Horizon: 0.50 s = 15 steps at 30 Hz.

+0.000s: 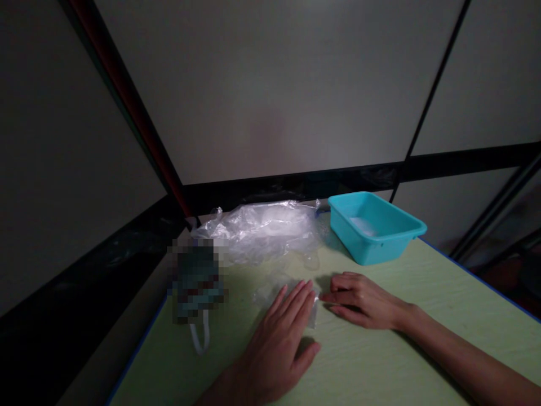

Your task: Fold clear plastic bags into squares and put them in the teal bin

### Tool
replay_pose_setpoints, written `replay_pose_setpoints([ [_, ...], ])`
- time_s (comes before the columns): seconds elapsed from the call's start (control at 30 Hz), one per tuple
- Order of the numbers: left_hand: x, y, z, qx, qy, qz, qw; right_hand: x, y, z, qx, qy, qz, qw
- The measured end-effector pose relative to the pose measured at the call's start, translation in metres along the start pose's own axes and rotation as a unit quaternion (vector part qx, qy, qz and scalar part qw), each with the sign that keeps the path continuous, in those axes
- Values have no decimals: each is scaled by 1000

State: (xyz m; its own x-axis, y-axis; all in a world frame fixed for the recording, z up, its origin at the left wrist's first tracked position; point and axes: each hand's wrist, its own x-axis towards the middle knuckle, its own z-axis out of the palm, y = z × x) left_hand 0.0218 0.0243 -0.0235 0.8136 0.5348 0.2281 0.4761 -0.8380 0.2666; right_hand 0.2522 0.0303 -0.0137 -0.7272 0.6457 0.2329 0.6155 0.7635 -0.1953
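A small clear plastic bag (270, 287) lies on the green table top (372, 361). My left hand (281, 341) rests flat across it, fingers stretched forward and thumb held apart, hiding part of the bag. Just right of the bag is my right hand (359, 300), its index finger pointing at the bag's right edge and its other fingers partly curled. Whether that fingertip touches the plastic I cannot tell. Nothing shows between the fingers of my right hand.
Behind my hands lies a large crumpled clear plastic bag (266, 225). A turquoise basin (372, 248) stands at the back right with something whitish inside. At the left is a blurred-out dark item (198, 282) with a white loop. Pale panels (274, 101) rise behind the table.
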Motion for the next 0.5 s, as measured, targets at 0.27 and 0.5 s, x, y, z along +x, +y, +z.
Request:
replay_pose_setpoints([
  [0.27,2,-1,0,18,-55,-21,998,-1,1,4,-11,-4,-13,1000],
  [0.5,2,0,-1,49,-109,-26,992,-1,2,2,-29,-21,-9,999],
])
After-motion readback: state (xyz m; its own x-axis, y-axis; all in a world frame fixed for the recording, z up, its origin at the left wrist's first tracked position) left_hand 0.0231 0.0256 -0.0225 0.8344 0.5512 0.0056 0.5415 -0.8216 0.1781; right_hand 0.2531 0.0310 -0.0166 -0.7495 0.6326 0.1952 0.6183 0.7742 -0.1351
